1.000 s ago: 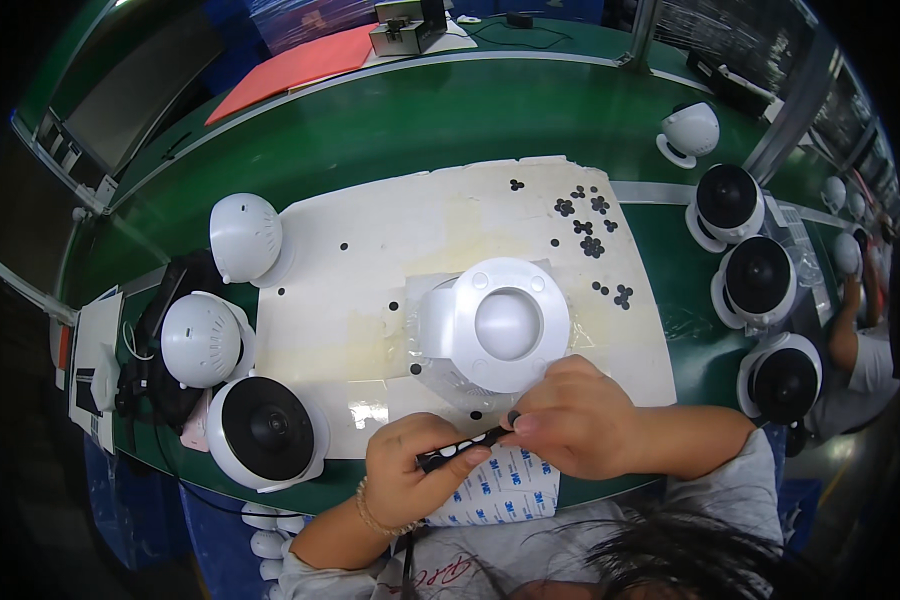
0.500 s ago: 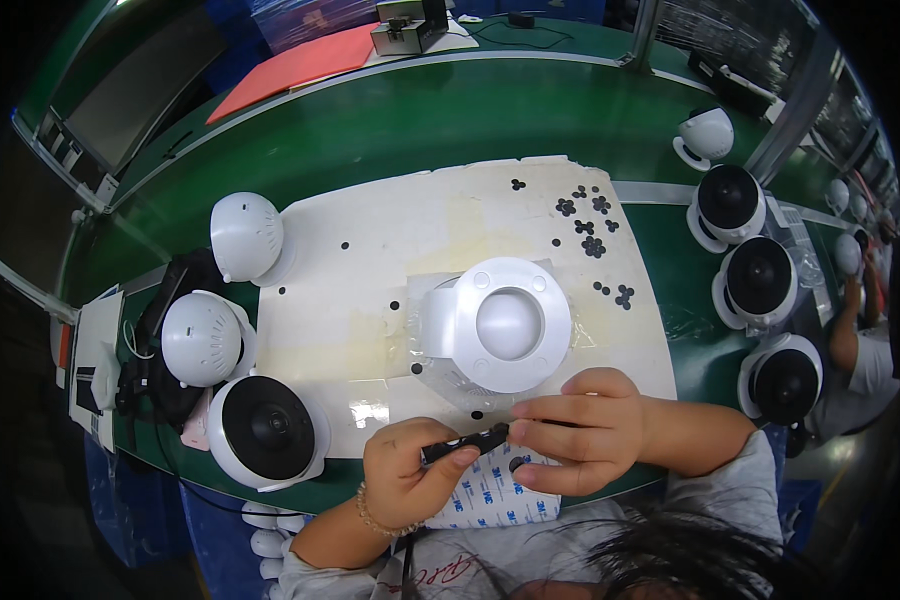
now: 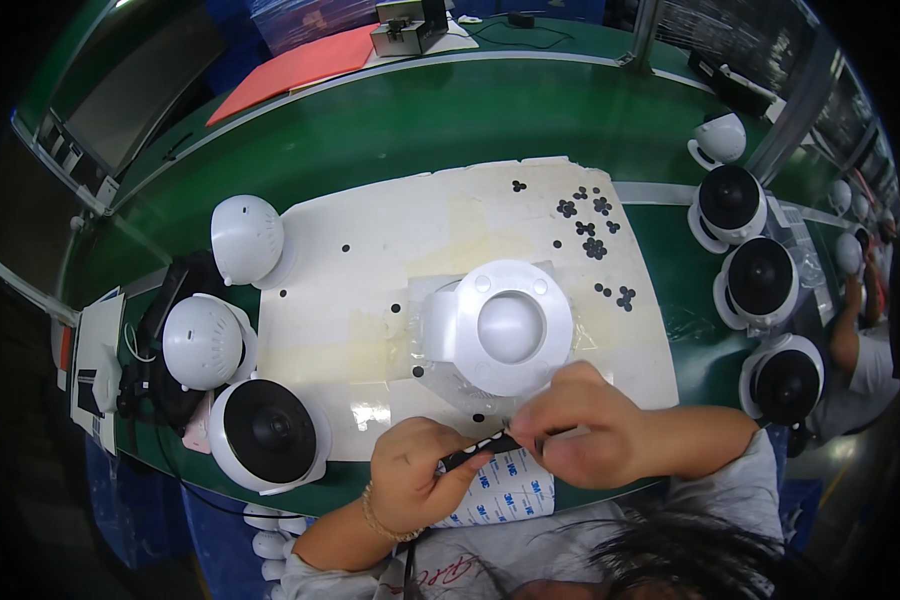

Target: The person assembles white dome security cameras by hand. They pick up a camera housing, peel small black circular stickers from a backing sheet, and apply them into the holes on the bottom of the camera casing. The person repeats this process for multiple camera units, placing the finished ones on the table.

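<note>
My left hand (image 3: pixel 417 478) is closed on a narrow black strip (image 3: pixel 472 452) with pale round spots, held between thumb and fingers near the table's front edge. Just below the strip, a white backing sheet (image 3: pixel 510 492) with blue print shows; whether the two are joined I cannot tell. My right hand (image 3: pixel 590 430) pinches at the strip's right end, slightly blurred, and what sits in its fingertips is hidden. Beyond both hands a white dome camera (image 3: pixel 558 330) lies with its ring-shaped base facing up, touched by neither hand.
A pale board (image 3: pixel 350 330) under the camera carries scattered black round pads (image 3: pixel 594 247), many in clusters. White cameras stand left (image 3: pixel 270 430) and right (image 3: pixel 760 275). A metal rail (image 3: pixel 530 57) crosses the back. Another person's arm (image 3: pixel 846 335) shows at far right.
My right hand's fingers have closed in from a spread pose to a pinch at the strip. My left hand has shifted slightly right, tilting the strip more.
</note>
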